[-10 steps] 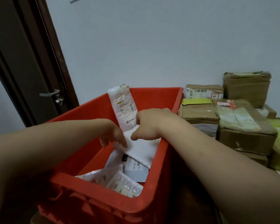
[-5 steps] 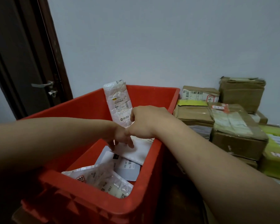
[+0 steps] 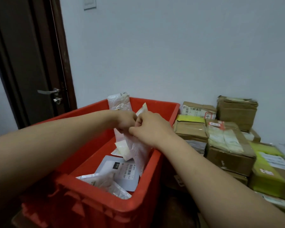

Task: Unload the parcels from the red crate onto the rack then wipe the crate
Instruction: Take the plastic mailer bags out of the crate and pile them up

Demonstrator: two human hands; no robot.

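In the head view I have both hands together over the far half of the crate (image 3: 95,209), the left hand (image 3: 125,121) and right hand (image 3: 148,127) touching knuckle to knuckle, each grip closed on the top of a white mailer (image 3: 138,152) that hangs down inside the crate's right wall. I judge two hands are on it because the padded bag is limp and would fold if pinched at one corner. A second mailer (image 3: 119,102) stands upright against the far wall, behind my left hand. A flat grey parcel (image 3: 122,171) with a barcode label lies on the crate floor, and a crinkled clear bag (image 3: 105,181) overlaps its near edge. So the crate is far from unloaded. Taped boxes (image 3: 227,145) are stacked just right of the crate; no rack shows.
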